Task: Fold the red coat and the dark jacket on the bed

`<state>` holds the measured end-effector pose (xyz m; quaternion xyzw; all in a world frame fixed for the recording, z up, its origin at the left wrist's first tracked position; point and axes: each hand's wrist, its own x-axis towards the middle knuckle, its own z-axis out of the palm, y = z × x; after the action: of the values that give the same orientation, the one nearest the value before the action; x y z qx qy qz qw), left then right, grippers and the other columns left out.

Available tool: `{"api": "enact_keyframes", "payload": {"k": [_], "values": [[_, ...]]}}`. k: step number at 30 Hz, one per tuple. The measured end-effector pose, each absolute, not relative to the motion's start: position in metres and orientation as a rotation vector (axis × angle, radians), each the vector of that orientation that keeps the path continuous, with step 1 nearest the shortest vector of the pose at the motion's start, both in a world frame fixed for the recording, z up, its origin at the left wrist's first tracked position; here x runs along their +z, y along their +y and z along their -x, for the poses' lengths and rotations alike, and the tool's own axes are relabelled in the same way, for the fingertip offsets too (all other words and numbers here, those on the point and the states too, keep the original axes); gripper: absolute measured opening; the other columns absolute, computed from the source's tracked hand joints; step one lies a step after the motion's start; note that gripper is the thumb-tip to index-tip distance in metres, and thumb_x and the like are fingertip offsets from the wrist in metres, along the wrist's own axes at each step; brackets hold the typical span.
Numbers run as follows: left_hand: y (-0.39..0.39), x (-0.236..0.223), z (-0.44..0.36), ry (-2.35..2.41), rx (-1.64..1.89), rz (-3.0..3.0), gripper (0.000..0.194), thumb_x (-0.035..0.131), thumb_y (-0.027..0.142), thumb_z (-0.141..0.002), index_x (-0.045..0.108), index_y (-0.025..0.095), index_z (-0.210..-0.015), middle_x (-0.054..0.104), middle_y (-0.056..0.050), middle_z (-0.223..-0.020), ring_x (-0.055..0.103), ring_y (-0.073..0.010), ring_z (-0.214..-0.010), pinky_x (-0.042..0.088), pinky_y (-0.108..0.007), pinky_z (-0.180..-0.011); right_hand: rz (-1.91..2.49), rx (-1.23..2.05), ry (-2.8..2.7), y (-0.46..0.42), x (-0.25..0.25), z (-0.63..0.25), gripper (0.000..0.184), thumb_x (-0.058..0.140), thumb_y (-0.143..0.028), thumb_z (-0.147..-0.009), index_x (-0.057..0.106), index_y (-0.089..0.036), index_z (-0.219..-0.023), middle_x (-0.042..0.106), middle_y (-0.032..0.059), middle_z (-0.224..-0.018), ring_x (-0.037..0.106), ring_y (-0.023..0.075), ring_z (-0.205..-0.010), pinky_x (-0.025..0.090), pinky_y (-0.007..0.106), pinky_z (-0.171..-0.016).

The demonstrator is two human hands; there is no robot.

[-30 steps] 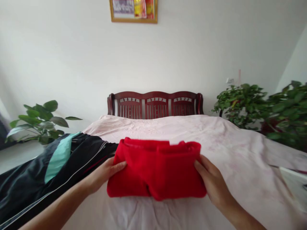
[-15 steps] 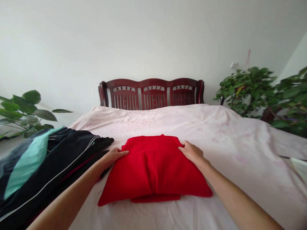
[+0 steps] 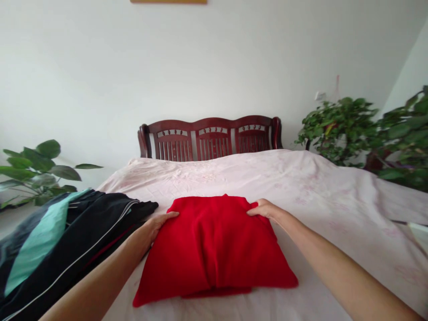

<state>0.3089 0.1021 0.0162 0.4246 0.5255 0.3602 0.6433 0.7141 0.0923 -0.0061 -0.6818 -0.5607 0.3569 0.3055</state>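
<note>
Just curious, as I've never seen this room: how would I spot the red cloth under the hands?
Find the dark wooden headboard, then follow the pale pink bedcover toward the camera. The folded red cloth lies there between the left hand and right hand, the only bright red thing, beside a black and mint-green garment.

We catch only the lower strip of a gilt picture frame [image 3: 168,1] at top; a black jacket [image 3: 67,240] runs off 2 edges, the left forearm [image 3: 100,278] and right forearm [image 3: 347,267] leave by the bottom, and a pale object [image 3: 418,232] (too cropped to name) slips out at right.
</note>
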Motion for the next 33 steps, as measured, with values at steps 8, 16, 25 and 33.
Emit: {"api": "enact_keyframes", "payload": {"k": [8, 16, 25, 33], "values": [[0.091, 0.093, -0.306, 0.870, 1.274, -1.397, 0.051, 0.084, 0.025, -0.057, 0.065, 0.018, -0.105, 0.076, -0.005, -0.098, 0.072, -0.0241, -0.087, 0.059, -0.036, -0.084, 1.529, 0.173, -1.552, 0.058, 0.090, -0.719, 0.045, 0.077, -0.028, -0.056, 0.067, -0.021, -0.100, 0.071, 0.0018, -0.094, 0.063, 0.0206, -0.088, 0.047, 0.030, -0.078], [0.045, 0.024, -0.292, 1.139, 1.266, -2.250, 0.026, 0.066, 0.022, -0.065, 0.064, 0.022, -0.090, 0.071, -0.006, -0.100, 0.065, -0.0250, -0.097, 0.052, -0.034, -0.090, 1.743, -0.444, -1.732, -0.026, 0.010, -0.732, 0.008, 0.060, -0.028, -0.077, 0.058, -0.021, -0.082, 0.064, 0.0089, -0.083, 0.058, 0.0254, -0.084, 0.043, 0.035, -0.080], [0.015, -0.015, -0.269, 1.083, 0.753, -2.495, 0.042, 0.035, 0.002, -0.064, 0.062, 0.024, -0.086, 0.068, -0.003, -0.100, 0.063, -0.0179, -0.098, 0.048, -0.029, -0.090, 1.991, -0.242, -2.150, -0.067, -0.016, -0.738, 0.024, 0.048, -0.005, -0.072, 0.066, -0.021, -0.080, 0.067, 0.0080, -0.085, 0.061, 0.0229, -0.088, 0.042, 0.032, -0.081], [-0.001, 0.025, -0.334, 1.192, 0.863, -2.623, 0.039, 0.039, 0.030, -0.096, 0.063, 0.028, -0.126, 0.061, -0.003, -0.137, 0.043, -0.0247, -0.138, 0.030, -0.043, -0.116, 1.575, -0.387, -1.957, -0.053, 0.053, -0.659, 0.038, 0.045, -0.033, -0.095, 0.061, -0.022, -0.128, 0.063, 0.0086, -0.131, 0.049, 0.0249, -0.127, 0.033, 0.039, -0.110]]}}
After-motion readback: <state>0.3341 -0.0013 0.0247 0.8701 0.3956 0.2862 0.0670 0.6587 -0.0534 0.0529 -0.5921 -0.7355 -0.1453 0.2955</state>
